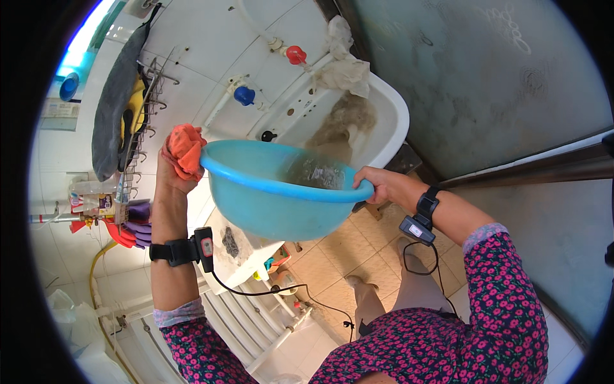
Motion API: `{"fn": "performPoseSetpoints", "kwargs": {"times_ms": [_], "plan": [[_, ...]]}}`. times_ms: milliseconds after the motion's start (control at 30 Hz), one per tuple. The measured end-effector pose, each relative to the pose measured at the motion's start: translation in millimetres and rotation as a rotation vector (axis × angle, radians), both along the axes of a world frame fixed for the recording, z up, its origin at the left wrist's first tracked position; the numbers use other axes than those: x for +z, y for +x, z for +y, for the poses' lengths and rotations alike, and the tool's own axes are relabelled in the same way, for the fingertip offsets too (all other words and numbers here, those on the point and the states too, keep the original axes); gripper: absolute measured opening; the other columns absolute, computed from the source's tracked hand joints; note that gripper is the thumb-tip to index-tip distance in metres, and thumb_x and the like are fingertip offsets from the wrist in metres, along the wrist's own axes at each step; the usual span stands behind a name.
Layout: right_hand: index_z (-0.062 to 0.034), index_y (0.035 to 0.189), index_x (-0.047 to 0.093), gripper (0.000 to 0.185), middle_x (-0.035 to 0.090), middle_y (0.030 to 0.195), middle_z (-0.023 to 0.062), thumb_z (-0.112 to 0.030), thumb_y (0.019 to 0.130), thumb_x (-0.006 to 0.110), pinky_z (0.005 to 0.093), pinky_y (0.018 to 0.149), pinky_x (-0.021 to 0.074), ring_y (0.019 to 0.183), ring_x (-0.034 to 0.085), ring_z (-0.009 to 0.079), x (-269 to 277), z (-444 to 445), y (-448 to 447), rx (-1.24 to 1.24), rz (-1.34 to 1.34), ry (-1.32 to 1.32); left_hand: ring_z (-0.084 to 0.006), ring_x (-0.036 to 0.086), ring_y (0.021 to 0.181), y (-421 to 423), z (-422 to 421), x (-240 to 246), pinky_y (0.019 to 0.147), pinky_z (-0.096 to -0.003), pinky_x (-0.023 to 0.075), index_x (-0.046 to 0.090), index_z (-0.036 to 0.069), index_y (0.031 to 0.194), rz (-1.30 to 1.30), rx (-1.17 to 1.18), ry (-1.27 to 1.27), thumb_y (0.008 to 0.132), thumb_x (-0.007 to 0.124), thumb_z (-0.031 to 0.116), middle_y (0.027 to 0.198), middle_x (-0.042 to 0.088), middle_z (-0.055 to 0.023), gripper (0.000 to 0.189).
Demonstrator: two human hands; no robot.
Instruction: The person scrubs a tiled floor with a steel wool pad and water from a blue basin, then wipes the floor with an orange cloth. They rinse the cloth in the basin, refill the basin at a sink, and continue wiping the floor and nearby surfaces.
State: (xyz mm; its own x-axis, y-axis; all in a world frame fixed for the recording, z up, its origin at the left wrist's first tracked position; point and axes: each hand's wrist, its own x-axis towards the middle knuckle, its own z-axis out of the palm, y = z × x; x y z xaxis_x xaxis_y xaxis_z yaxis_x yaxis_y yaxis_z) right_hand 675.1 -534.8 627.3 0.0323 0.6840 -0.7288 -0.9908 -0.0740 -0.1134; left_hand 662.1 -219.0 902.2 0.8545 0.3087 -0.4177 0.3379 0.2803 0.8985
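A blue plastic basin point(283, 211) is tilted toward a white ceramic sink point(391, 105), with murky water at its sink-side edge. My left hand point(180, 165) is at the basin's left rim and grips a crumpled orange cloth point(184, 149); whether its fingers also hold the rim is hidden. My right hand point(376, 185) grips the basin's right rim. Brownish dirty water point(343, 122) lies in the sink. A black stopper point(268, 136) rests on the sink's ledge.
Red point(296, 55) and blue point(244, 95) valve handles stick out from the tiled wall. A wire rack point(139, 129) with cloths and gloves hangs at left. Crumpled plastic point(345, 74) lies on the sink's far end. A frosted glass panel point(479, 86) stands at right, a white radiator point(244, 317) below.
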Motion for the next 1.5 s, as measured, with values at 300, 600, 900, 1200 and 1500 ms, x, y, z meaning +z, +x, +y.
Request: {"fn": "performPoseSetpoints", "kwargs": {"times_ms": [300,600,900,1200,1500], "plan": [[-0.0082,0.066,0.047,0.013,0.045,0.055,0.0027,-0.013,0.064,0.059,0.0215,0.03,0.0245,0.036,0.036,0.0118,-29,9,-8,0.032,0.035,0.14,-0.0156,0.061,0.071,35,-38,16,0.053,-0.024,0.0484,0.057,0.002,0.102,-0.038,-0.1,0.053,0.087,0.042,0.029,0.084,0.063,-0.007,0.035],[0.0024,0.103,0.052,0.034,0.06,0.097,0.0172,-0.004,0.07,0.054,0.0325,0.066,0.0546,0.076,0.063,0.0209,-27,10,-18,-0.199,-0.008,0.246,-0.0175,0.056,0.089,-2,-19,15,0.076,-0.027,0.0475,0.05,0.0,0.112,-0.073,-0.214,0.175,0.091,0.047,0.027,0.102,0.059,-0.0099,0.034],[0.005,0.111,0.049,0.041,0.059,0.098,0.0145,-0.01,0.075,0.06,0.0308,0.061,0.054,0.079,0.062,0.0207,-8,8,-35,-0.138,-0.395,0.104,-0.0055,0.043,0.061,-159,22,-14,0.044,-0.0194,0.0326,0.043,0.002,0.116,0.03,-0.033,-0.138,0.086,0.052,0.021,0.083,0.042,0.0005,0.036],[0.0045,0.115,0.046,0.044,0.058,0.092,0.0138,-0.003,0.072,0.055,0.0265,0.049,0.0517,0.069,0.062,0.0188,-1,28,-58,0.043,-0.576,0.049,-0.0086,0.039,0.056,-249,32,-27,0.043,-0.0192,0.0308,0.048,0.0,0.103,0.207,0.152,0.099,0.083,0.05,0.03,0.086,0.047,-0.0047,0.036],[0.0043,0.13,0.032,0.056,0.052,0.113,0.0209,-0.007,0.08,0.055,0.0369,0.075,0.0513,0.095,0.058,0.0253,28,50,-84,-0.276,-0.418,-0.028,-0.0144,0.04,0.068,-236,27,-4,0.063,-0.0246,0.0368,0.046,0.004,0.069,-0.07,-0.189,0.724,0.082,0.048,0.022,0.086,0.048,-0.0068,0.023]]}}
